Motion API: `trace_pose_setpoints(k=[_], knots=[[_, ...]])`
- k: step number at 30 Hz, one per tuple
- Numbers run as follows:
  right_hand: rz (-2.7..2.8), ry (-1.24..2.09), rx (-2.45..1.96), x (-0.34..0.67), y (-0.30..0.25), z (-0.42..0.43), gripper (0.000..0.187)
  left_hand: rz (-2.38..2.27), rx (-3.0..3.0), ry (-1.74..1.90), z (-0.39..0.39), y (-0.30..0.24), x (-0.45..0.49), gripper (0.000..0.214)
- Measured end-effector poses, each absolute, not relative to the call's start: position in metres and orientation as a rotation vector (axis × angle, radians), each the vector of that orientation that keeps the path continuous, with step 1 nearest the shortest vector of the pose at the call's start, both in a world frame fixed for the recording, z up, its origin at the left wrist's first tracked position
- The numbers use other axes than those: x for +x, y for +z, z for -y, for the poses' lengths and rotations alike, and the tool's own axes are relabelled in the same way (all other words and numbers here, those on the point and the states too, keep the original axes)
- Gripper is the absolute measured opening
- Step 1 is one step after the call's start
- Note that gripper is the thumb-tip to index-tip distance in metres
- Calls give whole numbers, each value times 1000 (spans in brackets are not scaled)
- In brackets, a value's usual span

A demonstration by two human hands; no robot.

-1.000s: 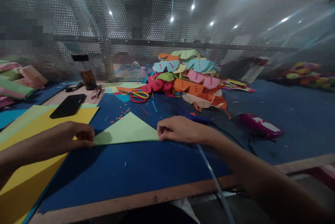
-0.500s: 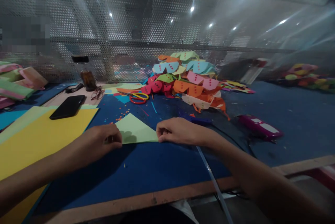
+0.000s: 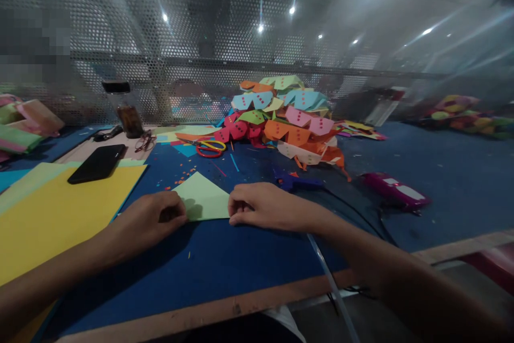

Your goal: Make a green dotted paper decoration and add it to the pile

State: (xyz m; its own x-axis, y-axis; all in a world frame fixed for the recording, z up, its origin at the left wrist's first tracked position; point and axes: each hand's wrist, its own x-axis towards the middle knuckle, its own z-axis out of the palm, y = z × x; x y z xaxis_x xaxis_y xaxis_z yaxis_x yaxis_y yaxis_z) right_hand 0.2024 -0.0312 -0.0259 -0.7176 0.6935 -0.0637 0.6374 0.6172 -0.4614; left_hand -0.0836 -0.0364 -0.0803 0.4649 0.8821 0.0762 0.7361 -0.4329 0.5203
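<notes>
A pale green sheet of paper (image 3: 206,198), folded to a triangle with its peak pointing away from me, lies on the blue tabletop. My left hand (image 3: 155,214) pinches its left corner between thumb and curled fingers. At the right end of the same near edge, my right hand (image 3: 267,206) is closed on the paper, thumb below the bent fingers. Both covered corners are hidden by the fingers. Just past my right hand lies a blue glue gun (image 3: 297,180) with a dark cord. Scissors (image 3: 211,147) with red and yellow handles rest beyond the paper.
Folded coloured paper shapes (image 3: 297,115) with red dots are heaped at the back. Yellow sheets (image 3: 80,198) and a black phone (image 3: 97,163) lie on the left, near a jar (image 3: 129,118). A purple device (image 3: 395,190) sits on the right. The table's front edge (image 3: 225,311) runs below.
My right hand has slid left along the paper's near edge, closer to my left hand. My left hand stays at its corner. The view has shifted slightly.
</notes>
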Motion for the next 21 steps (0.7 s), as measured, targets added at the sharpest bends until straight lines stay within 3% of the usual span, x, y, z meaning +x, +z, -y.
trace_pose_setpoints(k=[21], knots=[[2522,719,-1342,187,-42,28,9,-1399,2287,522,38,-81,-80,23]])
